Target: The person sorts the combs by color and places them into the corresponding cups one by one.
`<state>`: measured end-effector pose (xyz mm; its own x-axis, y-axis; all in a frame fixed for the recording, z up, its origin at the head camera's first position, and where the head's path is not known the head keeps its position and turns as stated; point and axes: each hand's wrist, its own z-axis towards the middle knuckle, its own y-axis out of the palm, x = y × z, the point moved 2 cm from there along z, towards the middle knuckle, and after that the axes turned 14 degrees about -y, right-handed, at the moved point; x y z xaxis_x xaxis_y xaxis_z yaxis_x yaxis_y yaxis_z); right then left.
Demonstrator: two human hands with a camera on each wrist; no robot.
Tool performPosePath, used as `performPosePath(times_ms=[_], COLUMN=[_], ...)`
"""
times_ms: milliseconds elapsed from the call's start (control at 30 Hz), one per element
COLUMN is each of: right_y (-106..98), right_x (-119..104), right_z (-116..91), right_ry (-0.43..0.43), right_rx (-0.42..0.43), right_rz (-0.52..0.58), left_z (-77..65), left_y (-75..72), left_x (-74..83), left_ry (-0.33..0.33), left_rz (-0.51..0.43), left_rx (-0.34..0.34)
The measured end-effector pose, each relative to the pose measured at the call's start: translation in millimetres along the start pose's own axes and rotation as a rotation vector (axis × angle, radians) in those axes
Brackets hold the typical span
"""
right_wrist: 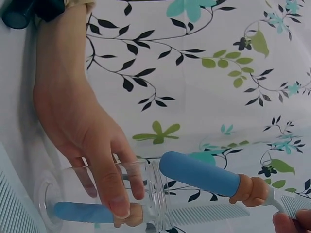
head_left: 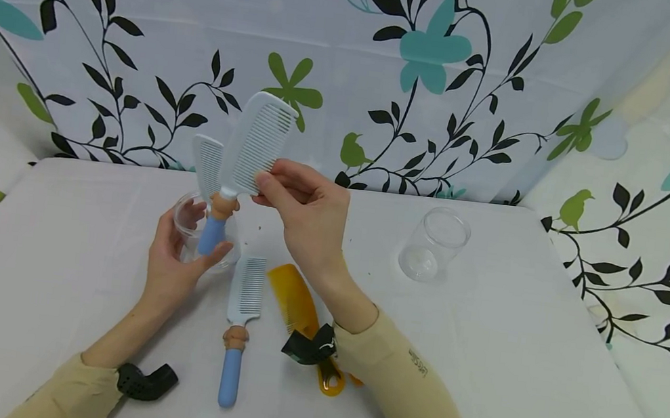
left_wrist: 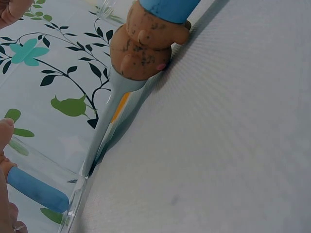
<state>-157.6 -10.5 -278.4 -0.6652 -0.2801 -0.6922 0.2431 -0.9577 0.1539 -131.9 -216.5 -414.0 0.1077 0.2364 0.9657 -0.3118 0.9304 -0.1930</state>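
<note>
My left hand (head_left: 172, 263) grips a clear cup (head_left: 189, 240) with fingers and thumb around its side. Inside the cup stands a pale comb (head_left: 207, 160) with a blue handle, toothed end up. Over the cup, my right hand (head_left: 314, 217) pinches a second such comb (head_left: 250, 139) by its toothed head. This comb tilts, and its blue handle (right_wrist: 199, 174) points at the cup's mouth, the end right at the rim in the right wrist view. Brown figure-shaped collars join the combs' heads and handles.
A third blue-handled comb (head_left: 231, 361) lies on the white table in front of the cup. Next to it lies an orange comb (head_left: 295, 297), partly under my right wrist, with another orange piece (head_left: 356, 380) peeking out. A second clear cup (head_left: 434, 247) stands at right.
</note>
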Motion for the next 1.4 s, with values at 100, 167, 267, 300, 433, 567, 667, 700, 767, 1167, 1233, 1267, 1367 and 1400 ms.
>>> performPosePath(times_ms=[100,167,267,300,433,567,667,700,767,1167,1233,1267,1367,1400], right_y=[0.2,0.3,0.5,0.6,1.1,1.5,1.5,1.3,1.2,2.1,2.9,3.4,5.4,6.1], right_x=[1.1,1.6,1.9,1.9,2.1,2.5,2.8,2.8,3.0,8.3,10.5,12.0,17.0,18.8], right_z=[0.2,0.3,0.4,0.3,-0.3,-1.1,-1.8,-2.1,-2.5,-6.8,-8.3,-9.0,-10.8,-11.2], right_ry=[-0.02,-0.041,-0.066,-0.071,-0.074,-0.069,-0.069,-0.071,-0.075,-0.137,-0.14,-0.138,-0.124,-0.118], right_rx=[0.013,0.021,0.033,0.037,0.051,0.06,0.071,0.077,0.089,0.159,0.171,0.172,0.158,0.149], right_rz=[0.005,0.005,0.006,0.006,0.011,0.009,0.004,0.002,0.006,-0.016,-0.016,-0.016,-0.01,-0.009], left_z=[-0.6,-0.6,-0.9,-1.0,-1.1,-1.0,-1.3,-1.4,-1.4,-0.9,-0.8,-0.9,-0.7,-0.4], left_y=[0.1,0.1,0.2,0.2,0.5,0.6,0.7,0.7,0.6,0.8,1.0,1.0,1.1,1.0], left_x=[0.2,0.6,1.6,1.9,2.2,2.3,2.2,1.9,1.8,-0.8,-0.7,-0.6,-0.3,-0.5], left_ry=[-0.013,-0.013,-0.011,-0.012,-0.016,-0.026,-0.033,-0.034,-0.03,-0.019,-0.019,-0.02,-0.015,-0.013], left_rz=[0.014,0.015,0.01,0.009,0.018,0.024,0.02,0.02,0.02,0.031,0.031,0.034,0.03,0.028], left_rx=[-0.004,-0.006,-0.006,-0.007,-0.003,0.001,-0.001,-0.002,-0.002,0.001,0.0,0.001,-0.001,-0.001])
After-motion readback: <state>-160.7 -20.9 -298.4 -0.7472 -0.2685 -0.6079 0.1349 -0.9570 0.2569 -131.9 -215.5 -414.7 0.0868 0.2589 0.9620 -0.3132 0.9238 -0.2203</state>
